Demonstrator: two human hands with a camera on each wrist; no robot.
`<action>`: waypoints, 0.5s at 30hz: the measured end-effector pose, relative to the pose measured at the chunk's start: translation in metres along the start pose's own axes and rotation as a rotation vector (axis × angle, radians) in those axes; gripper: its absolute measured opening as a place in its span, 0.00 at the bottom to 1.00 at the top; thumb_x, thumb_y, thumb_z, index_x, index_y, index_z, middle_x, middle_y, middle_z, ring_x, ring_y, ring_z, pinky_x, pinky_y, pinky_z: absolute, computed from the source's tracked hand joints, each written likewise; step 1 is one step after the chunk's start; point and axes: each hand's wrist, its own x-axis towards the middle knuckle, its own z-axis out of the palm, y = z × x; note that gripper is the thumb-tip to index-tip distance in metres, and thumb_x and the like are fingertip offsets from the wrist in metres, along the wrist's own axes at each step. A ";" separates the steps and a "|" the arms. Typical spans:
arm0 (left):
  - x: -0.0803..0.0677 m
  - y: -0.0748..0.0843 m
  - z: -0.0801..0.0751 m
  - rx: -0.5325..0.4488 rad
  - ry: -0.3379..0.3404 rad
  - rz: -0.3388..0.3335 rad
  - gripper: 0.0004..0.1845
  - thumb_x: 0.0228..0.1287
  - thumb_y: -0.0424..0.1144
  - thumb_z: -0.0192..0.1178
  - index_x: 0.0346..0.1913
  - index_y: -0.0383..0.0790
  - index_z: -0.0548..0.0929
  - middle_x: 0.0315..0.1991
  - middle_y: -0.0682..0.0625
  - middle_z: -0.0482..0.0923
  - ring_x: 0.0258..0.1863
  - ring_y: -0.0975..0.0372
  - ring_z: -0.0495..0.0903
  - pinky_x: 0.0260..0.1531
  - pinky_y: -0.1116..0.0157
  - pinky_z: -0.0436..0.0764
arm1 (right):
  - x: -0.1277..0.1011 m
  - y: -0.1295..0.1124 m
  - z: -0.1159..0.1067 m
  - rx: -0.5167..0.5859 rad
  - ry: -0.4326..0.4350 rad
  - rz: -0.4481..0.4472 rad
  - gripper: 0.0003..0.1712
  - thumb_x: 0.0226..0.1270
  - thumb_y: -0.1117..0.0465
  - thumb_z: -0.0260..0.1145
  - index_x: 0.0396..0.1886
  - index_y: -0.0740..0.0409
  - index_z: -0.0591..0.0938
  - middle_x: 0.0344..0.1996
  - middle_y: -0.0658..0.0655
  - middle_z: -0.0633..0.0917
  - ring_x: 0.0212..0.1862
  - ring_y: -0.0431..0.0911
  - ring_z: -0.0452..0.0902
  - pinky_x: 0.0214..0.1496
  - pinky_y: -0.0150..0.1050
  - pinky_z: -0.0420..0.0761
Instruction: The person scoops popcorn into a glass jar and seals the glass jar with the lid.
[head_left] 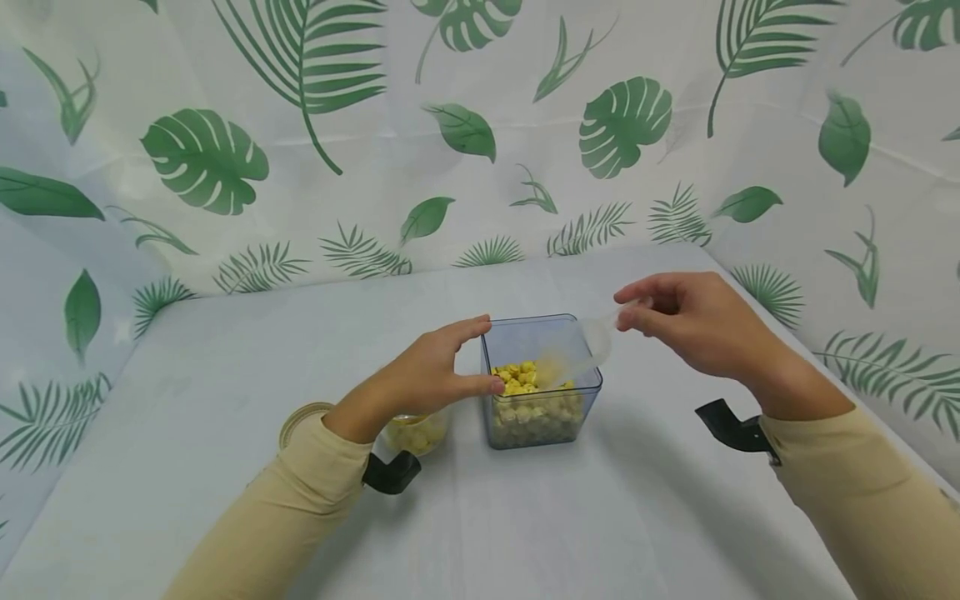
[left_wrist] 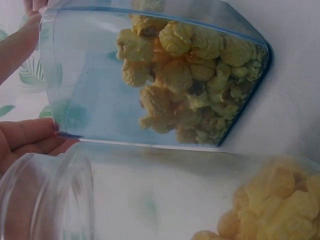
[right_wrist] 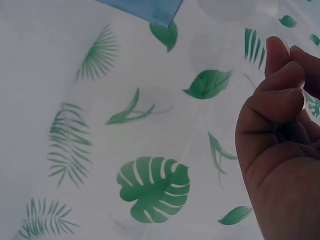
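Only hands (head_left: 427,371) at container (head_left: 540,379) edges

no readable text, no labels, no numbers — leaf print only

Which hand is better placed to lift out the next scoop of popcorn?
Right: the right hand pinches the clear scoop, already dipped into the popcorn. The left hand steadies the box.
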 end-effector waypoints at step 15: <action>0.000 0.000 0.000 -0.034 0.003 0.006 0.47 0.64 0.52 0.69 0.78 0.38 0.58 0.77 0.47 0.56 0.73 0.51 0.61 0.69 0.53 0.64 | 0.010 -0.023 0.010 -0.070 -0.142 0.018 0.13 0.69 0.60 0.66 0.48 0.62 0.87 0.28 0.49 0.85 0.33 0.47 0.77 0.36 0.42 0.76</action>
